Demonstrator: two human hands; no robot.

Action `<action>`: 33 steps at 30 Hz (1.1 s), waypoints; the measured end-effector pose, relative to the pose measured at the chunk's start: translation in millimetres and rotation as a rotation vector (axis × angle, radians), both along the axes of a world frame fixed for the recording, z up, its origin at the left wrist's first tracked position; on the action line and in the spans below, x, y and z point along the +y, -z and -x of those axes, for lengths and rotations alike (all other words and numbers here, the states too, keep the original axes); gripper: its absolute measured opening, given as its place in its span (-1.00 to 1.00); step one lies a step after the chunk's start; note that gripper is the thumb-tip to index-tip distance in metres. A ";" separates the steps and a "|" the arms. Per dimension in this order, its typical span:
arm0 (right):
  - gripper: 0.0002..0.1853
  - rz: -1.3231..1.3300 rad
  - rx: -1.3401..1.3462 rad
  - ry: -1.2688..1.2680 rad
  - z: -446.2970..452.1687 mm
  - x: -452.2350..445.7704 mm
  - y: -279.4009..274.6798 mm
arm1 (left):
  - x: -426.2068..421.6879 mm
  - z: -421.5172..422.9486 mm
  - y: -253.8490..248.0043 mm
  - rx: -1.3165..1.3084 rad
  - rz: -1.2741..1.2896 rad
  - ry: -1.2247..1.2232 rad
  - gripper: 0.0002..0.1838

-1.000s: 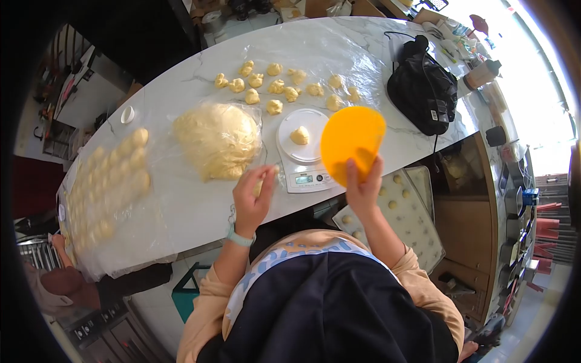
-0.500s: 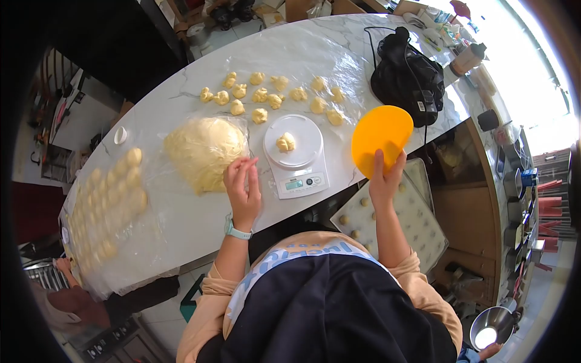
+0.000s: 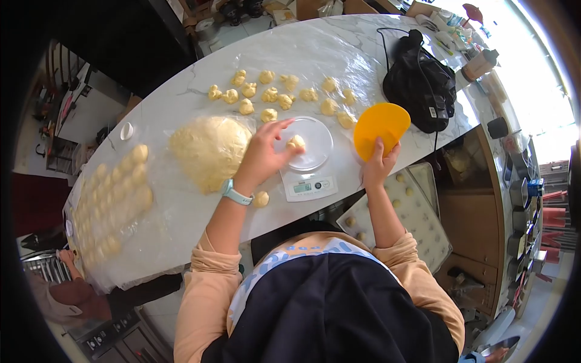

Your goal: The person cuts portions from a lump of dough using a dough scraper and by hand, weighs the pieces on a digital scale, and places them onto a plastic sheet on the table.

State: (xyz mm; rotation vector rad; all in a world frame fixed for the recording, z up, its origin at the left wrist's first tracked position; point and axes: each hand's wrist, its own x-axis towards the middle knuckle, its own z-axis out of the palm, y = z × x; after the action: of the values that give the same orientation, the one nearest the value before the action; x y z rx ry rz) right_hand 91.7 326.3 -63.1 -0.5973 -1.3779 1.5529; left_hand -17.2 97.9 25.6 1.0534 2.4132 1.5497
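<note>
My left hand (image 3: 265, 154) reaches over the left side of the white digital kitchen scale (image 3: 310, 189), thumb and fingers apart. A small piece of dough (image 3: 295, 143) sits on the scale's round platform, close to my thumb. In my right hand (image 3: 380, 167) is a yellow plastic dough scraper (image 3: 380, 128), held up to the right of the scale. Left of the scale lies a big mound of dough (image 3: 209, 151), partly behind my left hand. A single dough ball (image 3: 261, 199) rests on the table beside my left wrist.
Several dough pieces (image 3: 269, 95) lie scattered beyond the scale. Rows of dough balls (image 3: 112, 199) sit under plastic at left. A black bag (image 3: 420, 85) stands at the back right. Below the table edge is a tray (image 3: 417, 221) with small balls. Another person (image 3: 69, 296) is at lower left.
My left hand has moved from beside the mound up over the scale, its fingers spreading. The dough ball by my wrist has come into sight. The scraper stays in my right hand, turned slightly.
</note>
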 end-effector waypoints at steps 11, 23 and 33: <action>-0.63 0.049 -0.051 -0.041 1.2 0.3 -3.5 | -25.4 223.4 44.0 -0.170 -0.063 -0.526 -0.58; -0.64 0.019 -0.066 -0.049 -2.7 3.3 1.2 | -64.8 132.4 -15.7 -0.276 0.004 -0.320 -0.66; -0.65 0.074 0.018 -0.076 2.0 -2.8 -4.4 | -83.1 -44.6 20.6 -0.159 0.361 0.114 -0.69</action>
State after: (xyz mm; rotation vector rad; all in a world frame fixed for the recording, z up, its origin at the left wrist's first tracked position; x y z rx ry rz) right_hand 89.7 323.5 -58.7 -0.5805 -1.3485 1.6715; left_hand 27.4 14.8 5.0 0.9363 2.3562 1.0637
